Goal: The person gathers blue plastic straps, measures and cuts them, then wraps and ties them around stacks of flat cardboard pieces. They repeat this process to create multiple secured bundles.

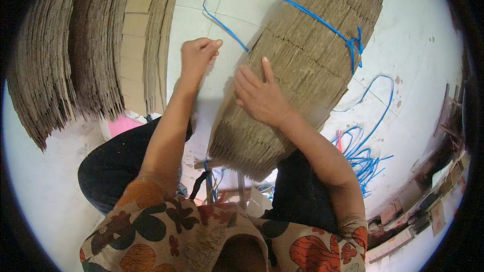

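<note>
A long bundle of stacked brown cardboard pieces [307, 50] lies slantwise before me, its near end between my knees. A blue strap [315, 16] is tied around its far part, with a knot [354, 45] on the right. My right hand [262, 93] rests on the bundle's left side, fingers stretched out and holding nothing. Above the floor left of the bundle, my left hand [200, 56] is closed; what its fingers hold, if anything, is hidden. A second blue strap [225, 26] sticks out from the bundle's left edge and lies on the floor.
Tall rows of stacked cardboard [96, 40] stand at the left. A tangle of blue strap [360, 158] lies on the floor at the right, one loop reaching toward the bundle. A small wooden stool [212, 163] is partly visible under the bundle's near end. Cardboard scraps [398, 209] lie at the lower right.
</note>
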